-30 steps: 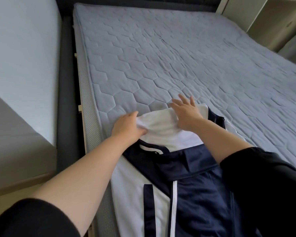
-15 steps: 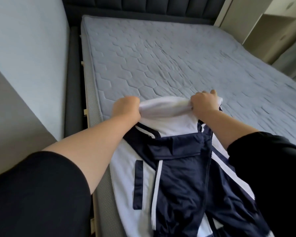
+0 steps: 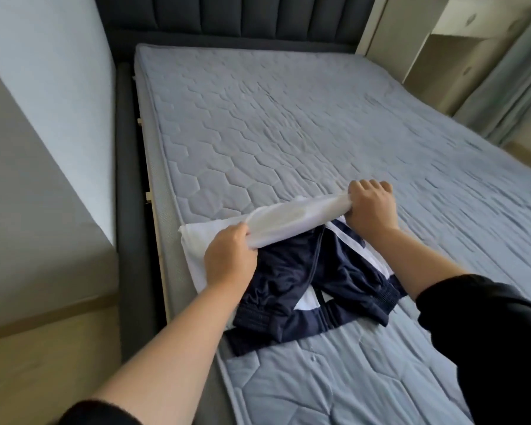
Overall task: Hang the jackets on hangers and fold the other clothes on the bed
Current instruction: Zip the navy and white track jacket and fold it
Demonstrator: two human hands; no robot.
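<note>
A navy and white jacket (image 3: 304, 283) lies crumpled on the near left part of the grey quilted bed (image 3: 288, 133). Its white upper part is lifted off the mattress and stretched between my hands. My left hand (image 3: 230, 259) grips the white fabric at its left end. My right hand (image 3: 371, 210) grips it at the right end, a little farther up the bed. The ribbed navy hem lies nearest me. No hanger is in view.
A dark padded headboard (image 3: 242, 16) stands at the far end, and a dark bed frame rail (image 3: 129, 210) runs along the left side beside a pale wall. White shelving (image 3: 460, 44) and a grey curtain (image 3: 509, 87) stand at the far right.
Both hands have closed on the white top of the jacket and lifted it, pulling it toward me over the navy part. The jacket has slid fully onto the bed.
</note>
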